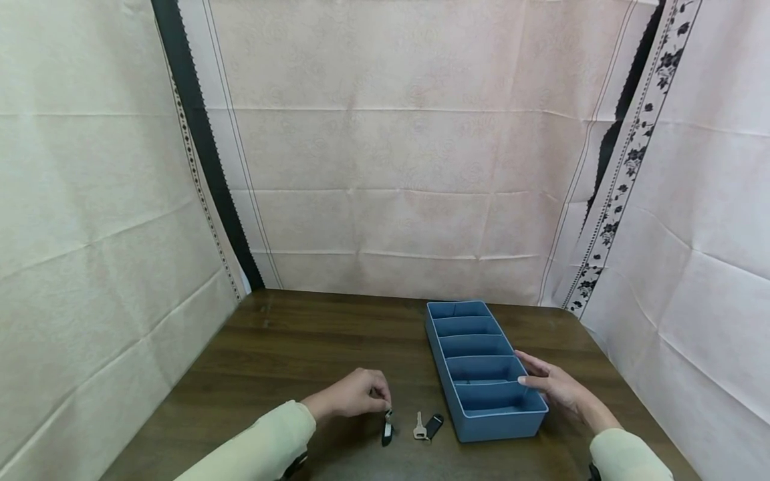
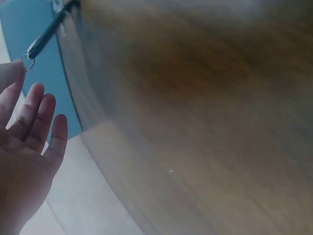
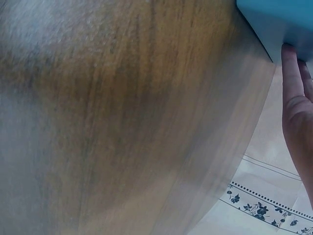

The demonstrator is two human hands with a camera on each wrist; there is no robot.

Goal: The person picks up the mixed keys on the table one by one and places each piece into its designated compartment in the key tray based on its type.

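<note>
In the head view my left hand [image 1: 356,393] pinches a keychain [image 1: 386,437], which dangles over the table in front of it. The left wrist view shows its thin metal ring at the thumb and fingertip, with the dark tag [image 2: 46,36] beyond; the other fingers are spread. A silver key [image 1: 419,427] with a black tag [image 1: 434,425] lies on the table to the right. Farther right stands a blue divided box [image 1: 506,427]. My right hand [image 1: 562,391] holds its right wall near the front, thumb over the rim and fingers along the outside [image 3: 292,73].
The box has several compartments in a row, running away from me on the brown wooden table [image 1: 289,341]. Pale cloth [image 1: 385,147] hangs behind the table and on both sides. A dark floral border [image 1: 634,157] runs down the right cloth.
</note>
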